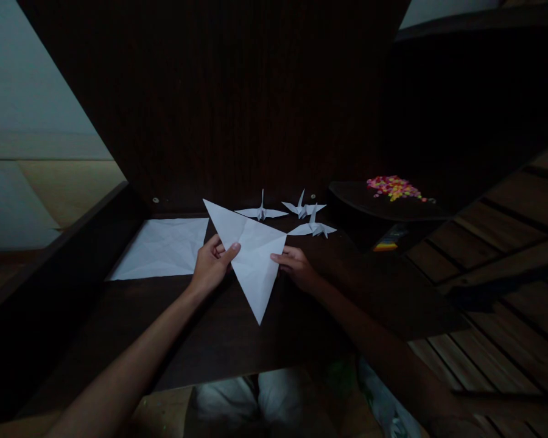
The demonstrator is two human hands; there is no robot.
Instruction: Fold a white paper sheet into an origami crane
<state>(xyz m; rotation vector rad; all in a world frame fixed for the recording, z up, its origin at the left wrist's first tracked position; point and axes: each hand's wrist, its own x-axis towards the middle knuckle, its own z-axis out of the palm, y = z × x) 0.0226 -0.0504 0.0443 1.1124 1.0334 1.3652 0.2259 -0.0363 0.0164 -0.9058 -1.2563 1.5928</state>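
Between my two hands is a white sheet of paper folded into a triangle, with one corner pointing down toward me. My left hand pinches its left edge, thumb on top and fingers underneath. On the right edge, my right hand grips it the same way, its fingers partly hidden behind the paper. A flat, creased white sheet lies on the dark desk to the left of my left hand. Just beyond the triangle stand three folded paper cranes: one behind it, another farther right, and a third nearer.
A dark wooden panel rises behind the desk. Small colourful pieces lie heaped on a rounded dark shelf at the right. A raised side board borders the desk's left, and slatted wood lies at right.
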